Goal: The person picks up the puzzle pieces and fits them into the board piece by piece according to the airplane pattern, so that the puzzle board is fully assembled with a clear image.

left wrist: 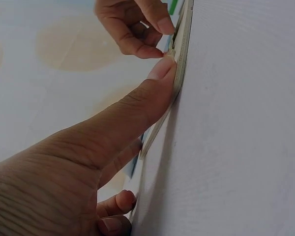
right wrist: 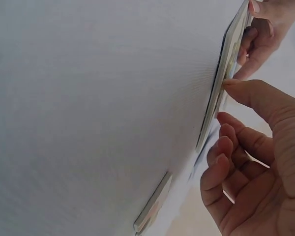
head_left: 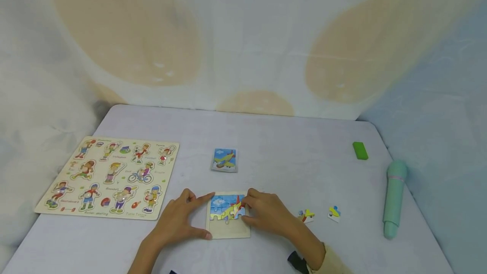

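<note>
A shallow wooden puzzle tray [head_left: 230,232] lies in front of me, its upper part filled with joined pieces of an airplane picture [head_left: 224,207]. At its left side, my left hand [head_left: 179,219] spreads thumb and index finger, the index at the upper corner and the thumb pressing the lower one. The left wrist view has that thumb [left wrist: 160,73] on the tray's edge. My right hand [head_left: 270,212] reaches in from the right, thumb and index finger pinching a puzzle piece [head_left: 242,211] at the picture's right end. Its thumb [right wrist: 238,88] touches the tray in the right wrist view.
Loose puzzle pieces [head_left: 306,215] lie right of my right hand, another piece [head_left: 334,214] farther right. Behind the tray is a small airplane picture card [head_left: 225,160]. A sports-figure puzzle board [head_left: 110,176] lies left; a green block [head_left: 360,150] and a mint microphone-shaped object [head_left: 395,198] lie right.
</note>
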### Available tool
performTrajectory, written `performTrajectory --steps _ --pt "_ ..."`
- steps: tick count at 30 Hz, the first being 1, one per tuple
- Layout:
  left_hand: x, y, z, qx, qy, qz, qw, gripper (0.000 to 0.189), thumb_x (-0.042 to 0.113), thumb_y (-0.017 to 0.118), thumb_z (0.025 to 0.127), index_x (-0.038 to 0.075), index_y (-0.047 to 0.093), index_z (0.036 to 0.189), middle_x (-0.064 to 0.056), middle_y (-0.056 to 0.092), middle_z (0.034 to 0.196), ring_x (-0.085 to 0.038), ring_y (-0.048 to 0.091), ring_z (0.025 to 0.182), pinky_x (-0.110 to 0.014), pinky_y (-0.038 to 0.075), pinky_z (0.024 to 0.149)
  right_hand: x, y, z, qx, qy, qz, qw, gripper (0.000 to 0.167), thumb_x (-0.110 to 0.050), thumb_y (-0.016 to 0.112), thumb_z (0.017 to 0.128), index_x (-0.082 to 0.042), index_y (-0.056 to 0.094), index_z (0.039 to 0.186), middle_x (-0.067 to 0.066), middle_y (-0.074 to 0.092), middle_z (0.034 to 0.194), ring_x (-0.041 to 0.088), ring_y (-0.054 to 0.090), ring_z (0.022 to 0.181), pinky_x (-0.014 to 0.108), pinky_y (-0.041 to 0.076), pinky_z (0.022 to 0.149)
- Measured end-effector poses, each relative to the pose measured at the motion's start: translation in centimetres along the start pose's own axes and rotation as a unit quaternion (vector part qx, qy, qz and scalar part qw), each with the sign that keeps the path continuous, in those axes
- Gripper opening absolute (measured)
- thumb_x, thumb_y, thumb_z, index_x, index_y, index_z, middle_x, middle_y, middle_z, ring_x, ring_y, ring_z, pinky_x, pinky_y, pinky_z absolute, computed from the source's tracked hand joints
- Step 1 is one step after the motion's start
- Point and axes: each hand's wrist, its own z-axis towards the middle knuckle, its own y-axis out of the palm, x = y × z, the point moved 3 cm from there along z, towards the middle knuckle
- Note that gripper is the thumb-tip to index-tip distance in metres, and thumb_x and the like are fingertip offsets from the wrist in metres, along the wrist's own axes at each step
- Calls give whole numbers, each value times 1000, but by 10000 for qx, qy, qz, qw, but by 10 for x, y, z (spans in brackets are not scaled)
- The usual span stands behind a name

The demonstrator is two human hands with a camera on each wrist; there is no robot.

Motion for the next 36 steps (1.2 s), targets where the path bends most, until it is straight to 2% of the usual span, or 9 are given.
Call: performTrajectory --steps 6,10,14,17,19,28,32,36 --pt "0 0 0 -5 -1 14 10000 100 70 85 47 49 52 139 8 38 98 -15 37 74 -28 31 66 -2 0 -2 -72 32 -80 9999 34 -36 77 85 -12 75 109 -5 58 92 1 45 69 15 42 62" --pt "0 0 0 2 14 13 10000 100 69 85 48 49 52 140 8 37 99 -14 36 74 -28 31 66 -4 0 -8 -237 40 -69 9997 44 -41 75 86 -16 72 121 -6 56 92 1 44 68 14 39 59" --pt "1 0 0 20 54 18 10000 100 70 84 48 48 52 140 8 37 98 -14 36 74 -27 31 67 -7 3 -17 -394 -144 -574 9975 50 -51 69 88 -25 67 131 -7 49 88 1 38 63 14 33 54" --pt "1 -1 1 23 87 24 10000 100 71 83 48 48 52 140 8 37 98 -14 36 74 -27 30 67 -9 3 -24 -356 -289 -962 9943 50 -56 64 89 -30 66 131 -7 46 85 2 35 61 15 30 51" --pt "1 -1 1 25 104 27 9999 100 72 83 48 47 52 140 8 37 98 -13 36 74 -27 31 67 -11 4 -28 -332 -330 -1038 9935 50 -58 62 89 -30 67 130 -6 47 85 2 35 60 15 30 52" --pt "2 -2 1 47 157 5 9999 100 75 80 49 46 52 141 7 38 98 -12 36 75 -27 30 68 -12 7 -32 -308 -359 -950 9944 52 -62 61 88 -31 67 130 -5 46 85 3 34 59 17 30 52" --pt "2 -1 1 45 150 -20 9999 100 74 81 48 46 53 140 7 38 98 -13 35 74 -27 30 67 -10 7 -33 -221 -330 -698 9968 55 -61 65 86 -30 66 131 -7 46 86 1 35 60 15 30 52" --pt "0 0 0 31 97 -15 9999 101 72 83 47 46 53 140 7 38 98 -13 35 74 -27 30 67 -5 4 -38 -172 -136 -358 9991 59 -57 72 82 -26 64 133 -9 50 91 -1 38 63 14 32 53"
